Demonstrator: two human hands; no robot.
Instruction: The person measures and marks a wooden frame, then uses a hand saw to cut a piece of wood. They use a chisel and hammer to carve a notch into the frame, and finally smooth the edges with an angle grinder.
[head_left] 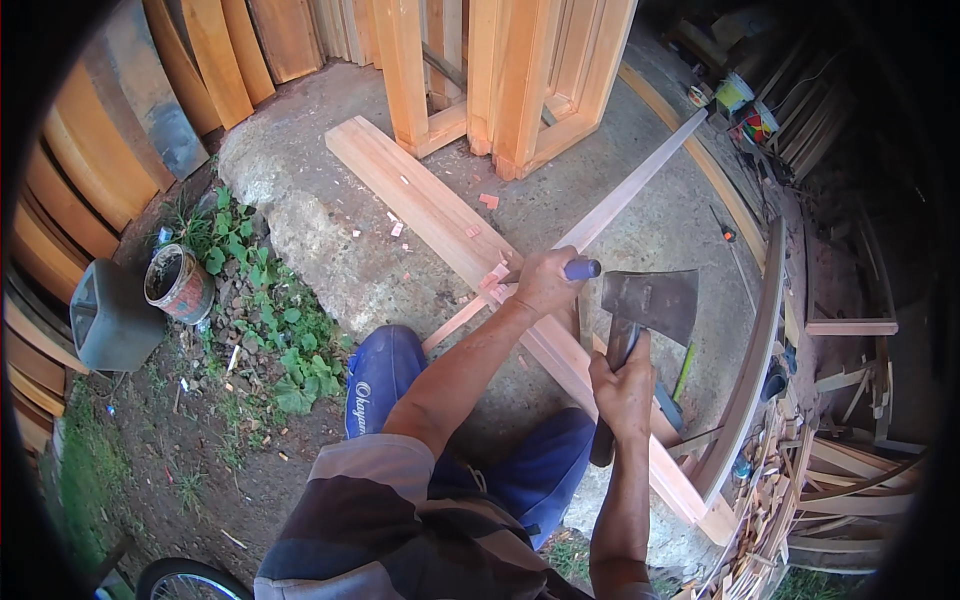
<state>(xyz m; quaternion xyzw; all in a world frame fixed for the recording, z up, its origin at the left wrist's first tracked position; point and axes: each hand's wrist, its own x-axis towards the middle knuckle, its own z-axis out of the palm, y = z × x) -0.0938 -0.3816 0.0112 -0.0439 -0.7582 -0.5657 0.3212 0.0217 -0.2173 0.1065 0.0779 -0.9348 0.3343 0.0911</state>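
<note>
My left hand is closed around a chisel, whose blue-purple handle end sticks out to the right of the fist. The chisel's other end meets a long pale timber beam among pink wood chips. Gripped in my right hand is a hatchet, its broad dark head just right of the chisel handle and apart from it. A narrower wooden strip crosses the beam under my left hand. Both of my knees flank the beam's near side.
Upright wooden frames stand at the far side, and planks lean at the left. A paint-stained bucket and a grey jerrycan sit beside green plants. Offcuts pile up at the right. A bicycle wheel shows lower left.
</note>
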